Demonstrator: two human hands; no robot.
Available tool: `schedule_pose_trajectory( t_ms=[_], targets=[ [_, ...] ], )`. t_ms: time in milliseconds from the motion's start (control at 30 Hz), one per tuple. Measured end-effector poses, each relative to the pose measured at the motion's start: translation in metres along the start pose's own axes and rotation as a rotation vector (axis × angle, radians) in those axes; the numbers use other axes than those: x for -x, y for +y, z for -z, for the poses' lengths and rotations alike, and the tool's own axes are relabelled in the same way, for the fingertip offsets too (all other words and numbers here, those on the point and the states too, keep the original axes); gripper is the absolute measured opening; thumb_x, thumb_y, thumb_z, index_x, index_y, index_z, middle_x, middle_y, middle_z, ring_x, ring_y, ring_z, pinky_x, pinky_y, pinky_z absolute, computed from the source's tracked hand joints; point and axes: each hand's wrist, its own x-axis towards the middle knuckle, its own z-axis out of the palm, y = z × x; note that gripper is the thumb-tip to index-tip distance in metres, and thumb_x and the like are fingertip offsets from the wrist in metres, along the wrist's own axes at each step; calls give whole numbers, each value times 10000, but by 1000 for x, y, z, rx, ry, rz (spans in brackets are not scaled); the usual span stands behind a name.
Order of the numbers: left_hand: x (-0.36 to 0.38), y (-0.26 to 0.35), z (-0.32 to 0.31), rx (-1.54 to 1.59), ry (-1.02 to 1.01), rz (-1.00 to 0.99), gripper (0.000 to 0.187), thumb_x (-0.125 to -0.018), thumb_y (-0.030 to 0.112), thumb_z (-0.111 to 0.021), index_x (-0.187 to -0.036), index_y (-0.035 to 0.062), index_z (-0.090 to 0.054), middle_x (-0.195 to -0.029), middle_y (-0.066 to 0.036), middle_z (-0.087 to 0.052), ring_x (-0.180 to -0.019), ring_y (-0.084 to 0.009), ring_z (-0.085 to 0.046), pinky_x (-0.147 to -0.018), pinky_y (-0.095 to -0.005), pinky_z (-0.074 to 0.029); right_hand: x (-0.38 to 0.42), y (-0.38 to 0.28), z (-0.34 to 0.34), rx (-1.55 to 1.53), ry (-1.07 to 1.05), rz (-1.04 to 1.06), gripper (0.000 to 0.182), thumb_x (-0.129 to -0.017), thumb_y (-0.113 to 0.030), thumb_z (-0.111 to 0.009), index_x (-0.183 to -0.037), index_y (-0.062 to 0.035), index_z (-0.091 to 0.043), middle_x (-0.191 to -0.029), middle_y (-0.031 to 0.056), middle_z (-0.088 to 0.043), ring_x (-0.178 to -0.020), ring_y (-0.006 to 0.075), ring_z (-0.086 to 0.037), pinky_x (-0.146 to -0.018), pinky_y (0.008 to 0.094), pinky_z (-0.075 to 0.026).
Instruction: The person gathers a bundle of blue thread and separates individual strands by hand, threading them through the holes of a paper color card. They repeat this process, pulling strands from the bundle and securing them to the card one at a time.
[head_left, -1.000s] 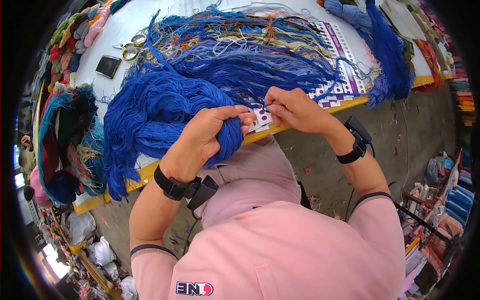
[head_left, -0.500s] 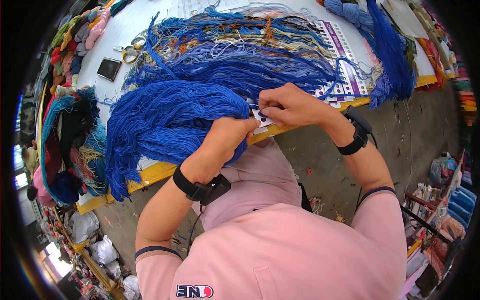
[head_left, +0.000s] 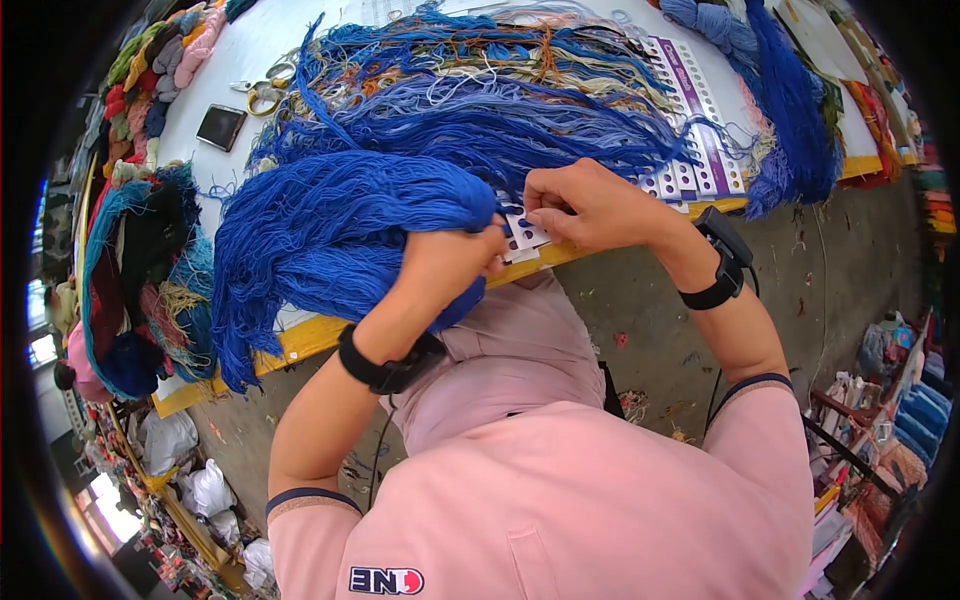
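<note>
A large loose hank of blue yarn [head_left: 330,225] lies along the table's front edge, its strands hanging over. My left hand [head_left: 450,262] rests against its right end, fingers curled together; what they pinch is hidden. Just to the right, a white card with punched holes [head_left: 526,233] lies at the edge, dark blue thread near its holes. My right hand [head_left: 590,207] is over the card's right side, thumb and forefinger pinched close to the holes. Whatever is between those fingertips is too small to make out. Behind both hands spread many blue, white and orange threads [head_left: 460,110].
More punched purple-and-white cards [head_left: 690,110] lie under the threads at right. Scissors [head_left: 265,97] and a dark flat phone-like object [head_left: 221,127] sit at left. Yarn bundles hang at the left [head_left: 150,290] and right [head_left: 790,110] over the yellow table edge [head_left: 305,342].
My left hand has shifted slightly left, away from the card's edge. My right hand has moved slightly right, still pinched by the card. The blue hank has shifted a little.
</note>
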Motion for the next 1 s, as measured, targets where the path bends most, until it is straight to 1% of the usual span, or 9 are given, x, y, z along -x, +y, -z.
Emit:
schedule_pose_trajectory(
  t_ms=[167, 300, 400, 433, 500, 633, 700, 867, 1000],
  targets=[
    [-3, -4, 8, -117, 15, -62, 81, -877, 53, -655, -927, -12, -650, -764, -74, -659, -583, -119, -592, -546, -249, -488, 1, 2, -5, -66, 21, -72, 90, -861, -81, -595, -895, 2, -592, -659, 113, -645, -582, 193, -631, -554, 323, -478],
    [7, 6, 13, 380, -27, 101, 135, -885, 80, -675, -976, -16, -646, -843, -83, -669, -651, -111, -598, -565, -212, -482, 4, -2, -2, 42, 5, -24, 108, -860, -107, -609, -872, -1, -599, -682, 121, -640, -612, 193, -626, -572, 327, -464],
    [7, 9, 33, 661, -187, 298, 125, -897, 93, -669, -958, -16, -662, -870, -94, -673, -699, -108, -590, -586, -223, -489, 5, -6, 1, 151, -60, 25, 133, -876, -137, -612, -857, -6, -610, -693, 98, -636, -632, 163, -614, -573, 326, -444],
    [8, 10, 31, 695, -195, 257, 134, -901, 92, -662, -976, -19, -657, -863, -88, -670, -700, -106, -591, -586, -220, -485, 5, -7, 2, 182, -85, 32, 145, -883, -149, -612, -852, -8, -615, -695, 84, -634, -638, 148, -609, -572, 325, -436],
    [11, 10, 22, 762, -213, 173, 155, -909, 90, -650, -1014, -24, -649, -849, -77, -664, -703, -102, -595, -585, -214, -476, 3, 3, 4, -146, -133, -58, 162, -905, -166, -610, -857, -13, -625, -687, 48, -626, -639, 113, -598, -557, 303, -427],
    [12, 4, 10, 252, -248, -33, 171, -910, 98, -657, -1049, 3, -631, -812, -39, -641, -715, -103, -584, -624, -215, -463, 1, 0, 2, -494, -92, -281, 200, -913, -190, -628, -854, 0, -656, -642, 31, -613, -608, 101, -603, -551, 288, -457],
    [7, 6, 20, 297, -247, -19, 164, -898, 93, -671, -1045, 29, -634, -772, -14, -613, -673, -96, -552, -622, -224, -445, -3, -9, 2, -350, -101, -338, 190, -922, -138, -611, -837, 26, -653, -671, 58, -655, -584, 94, -626, -549, 245, -500],
    [19, 27, 101, 589, -70, 42, 170, -888, 6, -636, -1055, -9, -608, -826, -59, -582, -619, -90, -510, -542, -217, -414, -4, -7, 4, -239, -147, -298, 174, -917, -101, -607, -829, 43, -648, -690, 75, -683, -613, 118, -677, -567, 247, -544],
    [48, 26, 222, 864, 44, -134, 127, -962, 61, -560, -986, -61, -585, -766, -61, -530, -620, -88, -478, -545, -215, -407, -3, -6, 2, -221, -139, -291, 153, -909, -90, -607, -840, 40, -651, -681, 75, -682, -600, 118, -674, -558, 244, -538]
  ],
)
